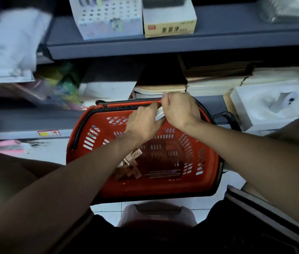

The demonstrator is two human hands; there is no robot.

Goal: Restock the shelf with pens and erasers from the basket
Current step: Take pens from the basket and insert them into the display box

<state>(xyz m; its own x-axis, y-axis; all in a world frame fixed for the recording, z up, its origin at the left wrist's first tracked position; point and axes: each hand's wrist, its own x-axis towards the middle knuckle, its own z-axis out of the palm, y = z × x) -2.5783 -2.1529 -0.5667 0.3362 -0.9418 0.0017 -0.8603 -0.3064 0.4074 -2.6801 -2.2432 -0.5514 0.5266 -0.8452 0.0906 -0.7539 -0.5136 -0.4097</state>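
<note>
A red plastic basket (207, 162) stands on the floor below me. Several small boxed erasers (133, 165) lie in its left part and a few pens (164, 173) lie on its bottom. Above the basket's far rim, my left hand (142, 122) and my right hand (179, 110) come together around a small stack of white erasers (159, 114). Both hands curl their fingers round the stack, and most of it is hidden between them. The grey shelf (163, 46) runs across above, with a white pen display box (108, 19) and a cream box (169, 24) on it.
A lower shelf level holds paper stacks (216, 85), a white foam tray (271, 103) at right and colourful packets (60, 85) at left. White bags (7, 44) hang at far left. A stool (157, 214) sits between my knees on the tiled floor.
</note>
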